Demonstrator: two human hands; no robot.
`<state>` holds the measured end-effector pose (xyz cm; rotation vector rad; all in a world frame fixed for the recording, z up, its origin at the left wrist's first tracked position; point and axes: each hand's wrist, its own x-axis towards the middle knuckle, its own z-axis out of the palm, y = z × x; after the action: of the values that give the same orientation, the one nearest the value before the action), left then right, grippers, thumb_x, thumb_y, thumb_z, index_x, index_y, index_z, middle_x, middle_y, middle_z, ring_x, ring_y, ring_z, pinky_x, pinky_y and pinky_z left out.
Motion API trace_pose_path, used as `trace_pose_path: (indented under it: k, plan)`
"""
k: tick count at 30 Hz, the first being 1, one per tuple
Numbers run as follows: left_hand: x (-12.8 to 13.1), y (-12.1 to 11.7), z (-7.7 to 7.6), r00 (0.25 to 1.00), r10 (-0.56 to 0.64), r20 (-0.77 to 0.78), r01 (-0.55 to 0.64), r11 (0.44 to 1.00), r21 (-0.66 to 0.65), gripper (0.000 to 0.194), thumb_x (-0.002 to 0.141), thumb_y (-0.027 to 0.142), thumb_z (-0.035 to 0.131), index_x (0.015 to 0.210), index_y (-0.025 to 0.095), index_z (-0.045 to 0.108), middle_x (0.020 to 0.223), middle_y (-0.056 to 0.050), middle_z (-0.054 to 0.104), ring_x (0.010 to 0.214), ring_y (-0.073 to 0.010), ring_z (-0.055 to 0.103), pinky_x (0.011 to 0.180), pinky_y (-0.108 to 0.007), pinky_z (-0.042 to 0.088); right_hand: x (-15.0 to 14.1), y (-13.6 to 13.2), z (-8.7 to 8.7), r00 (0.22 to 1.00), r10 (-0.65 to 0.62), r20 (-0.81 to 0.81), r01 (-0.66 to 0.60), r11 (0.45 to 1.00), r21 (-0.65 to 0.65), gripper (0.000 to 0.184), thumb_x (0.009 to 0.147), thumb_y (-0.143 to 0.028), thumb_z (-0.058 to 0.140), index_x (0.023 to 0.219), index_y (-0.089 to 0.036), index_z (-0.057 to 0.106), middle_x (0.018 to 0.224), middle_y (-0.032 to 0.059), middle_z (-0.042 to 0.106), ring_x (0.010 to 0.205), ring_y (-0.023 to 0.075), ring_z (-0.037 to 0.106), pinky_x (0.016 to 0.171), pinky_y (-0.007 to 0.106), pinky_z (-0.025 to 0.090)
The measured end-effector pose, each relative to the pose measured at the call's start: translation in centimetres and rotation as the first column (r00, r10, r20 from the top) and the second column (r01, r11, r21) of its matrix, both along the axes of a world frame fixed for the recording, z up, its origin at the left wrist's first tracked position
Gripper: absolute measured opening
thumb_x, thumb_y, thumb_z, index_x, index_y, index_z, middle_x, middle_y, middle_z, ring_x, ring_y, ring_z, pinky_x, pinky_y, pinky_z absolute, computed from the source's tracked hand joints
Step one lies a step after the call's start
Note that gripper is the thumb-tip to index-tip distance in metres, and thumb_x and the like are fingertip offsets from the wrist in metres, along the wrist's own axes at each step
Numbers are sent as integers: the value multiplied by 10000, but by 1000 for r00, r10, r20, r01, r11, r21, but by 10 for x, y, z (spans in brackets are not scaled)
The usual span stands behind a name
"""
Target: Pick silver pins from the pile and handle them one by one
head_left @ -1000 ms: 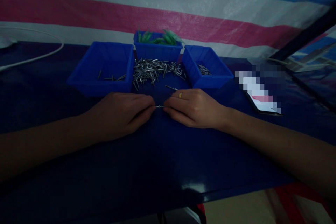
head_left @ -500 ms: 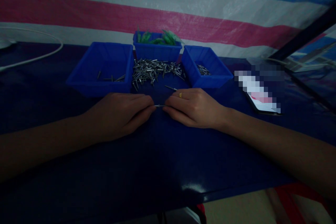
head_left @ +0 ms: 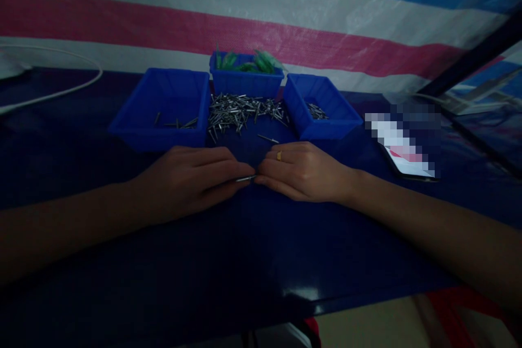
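Observation:
In the middle of the head view, a thin metal blind rivet [head_left: 244,178] lies between the thumb and fingers of my left hand [head_left: 199,174], which is closed on it. My right hand [head_left: 299,169], with a yellow ring on one finger, pinches at the rivet's right end; its fingertips hide that end. The fingertips of both hands nearly meet. Just beyond my right hand a single loose rivet [head_left: 268,138] rests on the dark blue table [head_left: 261,261]. Farther back lies a heap of similar rivets [head_left: 234,111].
A left blue bin [head_left: 159,133] and a right blue bin [head_left: 330,129] each hold some rivets. Behind the heap, another blue bin [head_left: 248,82] contains green plastic-looking packets [head_left: 263,61]. A phone [head_left: 402,149] lies at right, and a white cable [head_left: 92,79] curves at left.
My left hand has moved right, closing the gap to my right hand. The rivet, earlier bridging that gap, now lies along my left fingers. The loose rivet beyond is more exposed.

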<state>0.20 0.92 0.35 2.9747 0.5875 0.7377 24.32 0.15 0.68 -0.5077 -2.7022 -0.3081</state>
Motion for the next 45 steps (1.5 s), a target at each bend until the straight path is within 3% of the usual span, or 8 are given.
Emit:
trace_pose_path:
  k: [7, 11, 18, 24, 29, 38, 45]
  plan:
    - [1, -2, 2, 992, -91, 82, 89, 996, 28, 142, 927, 217, 501, 935, 217, 643, 955, -36, 728, 848, -130, 679, 763, -231, 535, 0, 1, 0, 999, -31, 16, 32, 998, -51, 435, 1057, -366, 304, 905, -124, 632, 735, 37, 628, 652, 131, 555, 642, 253, 407]
    - [5, -1, 4, 1000, 21, -9, -22, 999, -41, 211, 953, 250, 425, 901, 194, 622, 747, -8, 678, 666, -114, 620, 642, -226, 484, 1, 0, -1, 998, -55, -35, 53, 996, -68, 402, 1046, -397, 342, 952, -115, 613, 751, 52, 648, 667, 134, 580, 636, 255, 410]
    - [6, 2, 0, 999, 12, -53, -10, 999, 39, 283, 1012, 292, 402, 925, 161, 637, 737, -10, 640, 641, -111, 576, 619, -223, 427, 0, 0, -2, 999, -13, -37, 13, 1000, 1, 371, 1050, -297, 341, 867, -133, 619, 717, 30, 643, 638, 117, 560, 626, 235, 412]
    - [7, 0, 4, 986, 122, -113, -128, 990, -51, 379, 996, 331, 342, 737, 175, 570, 642, -1, 586, 595, -120, 548, 580, -243, 391, 1, -1, -2, 997, -46, -67, 47, 999, 6, 390, 1040, -267, 343, 779, -133, 598, 653, 27, 589, 593, 120, 506, 620, 254, 379]
    - [5, 1, 4, 989, 129, -77, -136, 987, -89, 310, 965, 285, 329, 804, 179, 572, 659, -1, 587, 585, -123, 541, 570, -254, 377, 2, -1, -1, 995, -81, -58, 79, 996, -37, 407, 1042, -276, 313, 756, -151, 573, 636, 16, 562, 574, 120, 471, 602, 259, 346]
    - [5, -1, 4, 991, 132, -21, -133, 989, -70, 267, 970, 270, 358, 835, 173, 567, 711, 4, 606, 563, -116, 520, 617, -259, 401, 0, 0, -2, 994, -86, -65, 86, 996, 1, 381, 1021, -281, 397, 747, -139, 620, 630, 12, 577, 569, 115, 483, 604, 246, 362]
    - [3, -2, 4, 992, 126, 4, -126, 990, -59, 239, 971, 278, 379, 822, 185, 542, 683, 24, 582, 529, -99, 482, 554, -241, 356, 1, 0, -3, 993, -113, -34, 113, 993, -20, 370, 1018, -293, 398, 761, -150, 624, 638, 3, 560, 580, 116, 477, 603, 248, 355]
